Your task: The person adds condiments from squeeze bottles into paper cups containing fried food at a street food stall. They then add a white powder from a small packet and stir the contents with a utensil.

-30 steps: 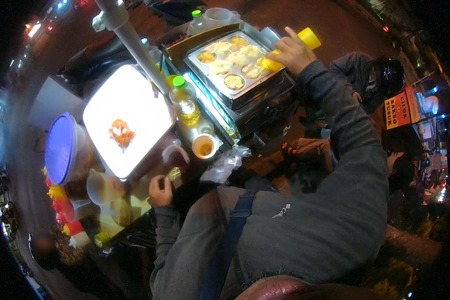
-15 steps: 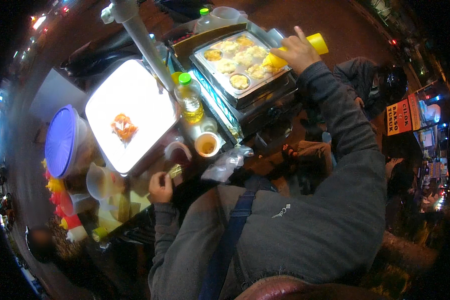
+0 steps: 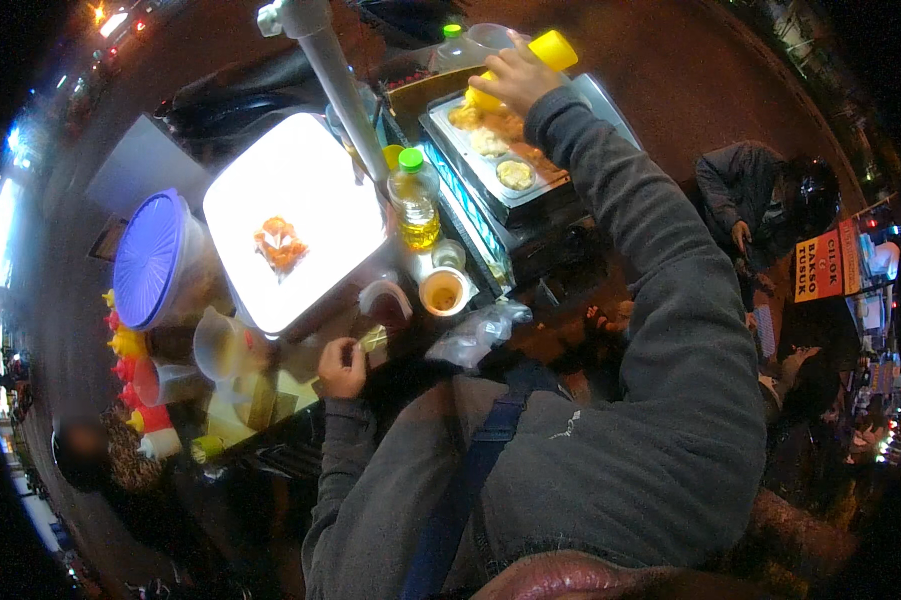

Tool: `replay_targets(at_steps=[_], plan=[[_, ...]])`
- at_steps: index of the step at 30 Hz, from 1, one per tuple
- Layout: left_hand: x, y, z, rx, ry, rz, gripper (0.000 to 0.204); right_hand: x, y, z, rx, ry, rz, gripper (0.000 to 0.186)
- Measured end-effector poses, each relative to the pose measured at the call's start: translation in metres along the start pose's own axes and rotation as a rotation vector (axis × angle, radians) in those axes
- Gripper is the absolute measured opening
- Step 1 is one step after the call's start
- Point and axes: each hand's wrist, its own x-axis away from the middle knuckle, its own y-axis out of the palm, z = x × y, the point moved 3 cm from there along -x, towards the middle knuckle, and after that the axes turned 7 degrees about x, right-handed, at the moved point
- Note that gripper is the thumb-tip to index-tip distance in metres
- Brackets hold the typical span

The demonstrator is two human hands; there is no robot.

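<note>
My right hand [image 3: 518, 82] grips a yellow squeeze bottle [image 3: 554, 50], tilted with its lower end over the far left part of a moulded pan [image 3: 448, 141]. Pale yellow, lumpy food [image 3: 515, 175] fills the round wells; my hand and sleeve cover several of them. The pan sits on a dark stove [image 3: 545, 218]. At the near edge of the stand my left hand [image 3: 342, 370] is closed, its fingers curled; whatever they hold, if anything, is hidden. A transparent cup [image 3: 384, 302] stands just beyond it.
A bright white tray [image 3: 260, 180] holds orange-red food [image 3: 279, 243]. Between tray and stove stand an oil bottle with a green cap [image 3: 417, 205], a metal pole [image 3: 340, 90] and a paper cup [image 3: 443, 292]. A purple-lidded tub [image 3: 150, 258] and clear jugs [image 3: 222, 345] are on the left.
My right hand has carried the yellow bottle from the pan's right side to its far left part. My left hand stays closed at the near edge. The whole view has shifted slightly.
</note>
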Motion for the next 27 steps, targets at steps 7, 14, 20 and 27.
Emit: replay_targets(at_steps=[7, 14, 20, 27], plan=[[0.001, 0.000, -0.001, 0.032, -0.050, 0.003, 0.012, 0.006, -0.002, 0.015, 0.072, -0.047, -0.086, 0.044], [-0.001, 0.001, 0.001, 0.038, -0.007, 0.018, 0.011, -0.008, -0.012, 0.005, 0.032, -0.084, 0.137, 0.043], [-0.001, 0.000, 0.003, 0.021, -0.031, -0.002, 0.011, -0.012, 0.005, 0.014, 0.045, -0.054, 0.030, 0.041], [-0.004, -0.002, 0.008, 0.014, -0.004, -0.003, 0.009, 0.012, 0.012, 0.056, -0.020, 0.028, -0.129, 0.057]])
